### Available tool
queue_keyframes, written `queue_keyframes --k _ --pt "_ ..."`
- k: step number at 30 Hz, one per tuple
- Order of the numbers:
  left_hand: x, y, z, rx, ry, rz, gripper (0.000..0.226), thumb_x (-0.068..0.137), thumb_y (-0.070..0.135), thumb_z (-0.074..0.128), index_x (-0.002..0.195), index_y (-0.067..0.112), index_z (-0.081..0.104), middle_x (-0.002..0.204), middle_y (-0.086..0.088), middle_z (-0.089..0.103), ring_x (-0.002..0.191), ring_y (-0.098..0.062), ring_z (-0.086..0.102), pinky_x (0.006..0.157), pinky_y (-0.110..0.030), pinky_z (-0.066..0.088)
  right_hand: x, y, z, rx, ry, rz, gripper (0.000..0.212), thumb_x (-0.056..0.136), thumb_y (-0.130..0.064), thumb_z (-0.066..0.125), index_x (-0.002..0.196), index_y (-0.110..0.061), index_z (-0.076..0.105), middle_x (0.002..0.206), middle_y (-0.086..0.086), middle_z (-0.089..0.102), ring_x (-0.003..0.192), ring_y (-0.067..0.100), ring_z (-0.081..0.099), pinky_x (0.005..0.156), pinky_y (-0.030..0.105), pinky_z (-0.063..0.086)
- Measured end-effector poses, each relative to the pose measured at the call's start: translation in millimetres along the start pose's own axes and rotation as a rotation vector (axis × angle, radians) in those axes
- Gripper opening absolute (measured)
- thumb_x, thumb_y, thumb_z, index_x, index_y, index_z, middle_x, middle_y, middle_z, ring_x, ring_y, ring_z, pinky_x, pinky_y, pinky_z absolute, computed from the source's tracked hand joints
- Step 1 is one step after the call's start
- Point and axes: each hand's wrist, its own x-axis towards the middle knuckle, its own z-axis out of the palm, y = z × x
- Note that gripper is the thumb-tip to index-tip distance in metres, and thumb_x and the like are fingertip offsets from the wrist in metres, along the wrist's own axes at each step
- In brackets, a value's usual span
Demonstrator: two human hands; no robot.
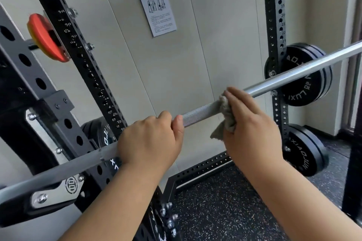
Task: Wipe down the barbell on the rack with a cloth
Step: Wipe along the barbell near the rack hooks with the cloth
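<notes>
The left hand [150,139] gripped the rigid, probably heavy barbell [199,113] on its grippy knurling, while at its three o'clock the right hand [250,123] clasped the limp cloth [225,111] round the shaft.

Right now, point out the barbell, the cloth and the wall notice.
barbell [201,112]: head view, knurled stretch of the shaft left of the cloth.
cloth [226,115]: head view, crumpled middle.
notice [157,11]: head view, centre of the sheet.

Bare forearms, bare left hand [150,140], right hand [251,123]
</notes>
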Motion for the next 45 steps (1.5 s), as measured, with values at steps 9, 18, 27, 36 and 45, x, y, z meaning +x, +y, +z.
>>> queue_keyframes --k 9,18,27,36,45 --pt "7 -2 -3 0.078 -0.047 -0.044 0.059 0.097 0.056 0.008 0.068 0.019 0.044 0.057 0.002 0.048 0.052 -0.026 0.044 0.049 -0.029 0.027 -17 -14 19 0.070 -0.075 -0.175 0.050 0.098 -0.026 0.063 0.147 -0.021 0.062 0.159 -0.011 0.053 0.093 0.015 0.076 0.066 0.039 0.066" --pt "34 -9 -7 -0.177 -0.350 -0.123 0.064 0.104 0.059 0.021 0.078 0.016 0.061 0.073 -0.003 0.062 0.075 -0.030 0.061 0.072 -0.036 0.047 -22 -21 26 0.055 -0.071 -0.294 0.049 0.098 -0.024 0.061 0.147 -0.018 0.063 0.156 -0.008 0.056 0.091 0.018 0.075 0.066 0.037 0.065" --pt "6 -2 -4 0.055 0.017 -0.001 0.058 0.105 0.047 0.017 0.071 0.022 0.057 0.063 -0.002 0.061 0.055 -0.032 0.056 0.050 -0.029 0.026 -32 -31 28 0.080 -0.117 -0.313 0.059 0.094 -0.028 0.060 0.153 -0.022 0.057 0.161 -0.011 0.049 0.092 0.015 0.075 0.066 0.033 0.064" --pt "-39 -11 29 0.087 0.307 -0.012 0.027 0.102 0.026 0.059 0.127 0.019 0.064 0.095 -0.006 0.062 0.082 -0.033 0.056 0.081 -0.047 0.039 -43 -45 29 0.088 -0.038 -0.232 0.053 0.098 -0.017 0.050 0.150 -0.021 0.060 0.160 -0.006 0.052 0.084 0.019 0.075 0.061 0.037 0.063" --pt "-18 -14 21 0.058 0.247 0.054 0.050 0.107 0.054 0.030 0.090 0.018 0.060 0.070 -0.006 0.058 0.059 -0.032 0.057 0.059 -0.035 0.035 -26 -15 20 0.043 0.062 -0.138 0.046 0.103 -0.014 0.051 0.147 -0.018 0.063 0.157 -0.007 0.055 0.092 0.020 0.077 0.064 0.033 0.063"
